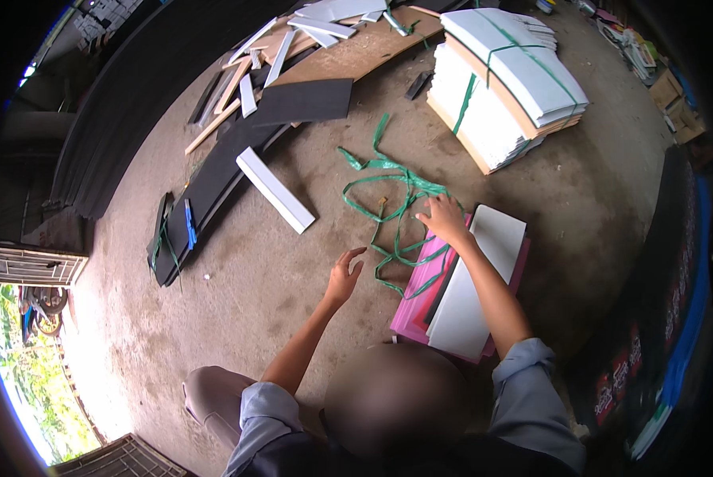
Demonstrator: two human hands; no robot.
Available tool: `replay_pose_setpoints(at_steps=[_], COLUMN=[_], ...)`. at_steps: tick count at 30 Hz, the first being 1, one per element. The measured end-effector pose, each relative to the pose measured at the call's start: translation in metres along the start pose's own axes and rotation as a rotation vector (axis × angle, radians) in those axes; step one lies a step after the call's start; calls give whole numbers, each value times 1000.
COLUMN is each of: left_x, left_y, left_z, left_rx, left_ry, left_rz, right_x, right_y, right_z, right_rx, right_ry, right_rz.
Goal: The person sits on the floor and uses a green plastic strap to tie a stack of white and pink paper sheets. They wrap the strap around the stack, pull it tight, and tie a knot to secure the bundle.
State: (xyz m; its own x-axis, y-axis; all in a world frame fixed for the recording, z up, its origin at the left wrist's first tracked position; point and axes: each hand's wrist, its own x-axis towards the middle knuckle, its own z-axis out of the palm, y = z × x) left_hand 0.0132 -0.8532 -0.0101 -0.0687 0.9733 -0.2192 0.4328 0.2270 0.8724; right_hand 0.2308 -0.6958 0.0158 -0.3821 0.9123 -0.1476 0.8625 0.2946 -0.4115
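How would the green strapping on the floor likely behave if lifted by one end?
The green strapping lies in loose tangled loops, so it is probably floppy and light. Its loops cross each other, so it would likely snag and drag. The right hand rests on it.

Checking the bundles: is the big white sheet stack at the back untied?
No, green strapping crosses the stack of white sheets, binding it.

Bare concrete floor (237, 294) carries a strapped stack of white boards (507, 87) upper right, loose green strapping (388, 199) at centre, black sheets (213, 183) upper left.
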Motion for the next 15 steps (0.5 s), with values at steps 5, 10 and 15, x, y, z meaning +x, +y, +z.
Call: replay_pose_setpoints(at_steps=[5,10,15], left_x=[-69,-94,-124], left_y=[-47,-17,11], left_z=[-38,-140,-220], left_rx=[242,480,310], left_ry=[-209,-462,4], left_rz=[72,88,101], right_x=[2,28,60], right_y=[-49,-34,-103], right_z=[60,91,54], right_rx=[-191,68,670], right_ry=[-332,-372,-354], right_rz=[179,142,-150])
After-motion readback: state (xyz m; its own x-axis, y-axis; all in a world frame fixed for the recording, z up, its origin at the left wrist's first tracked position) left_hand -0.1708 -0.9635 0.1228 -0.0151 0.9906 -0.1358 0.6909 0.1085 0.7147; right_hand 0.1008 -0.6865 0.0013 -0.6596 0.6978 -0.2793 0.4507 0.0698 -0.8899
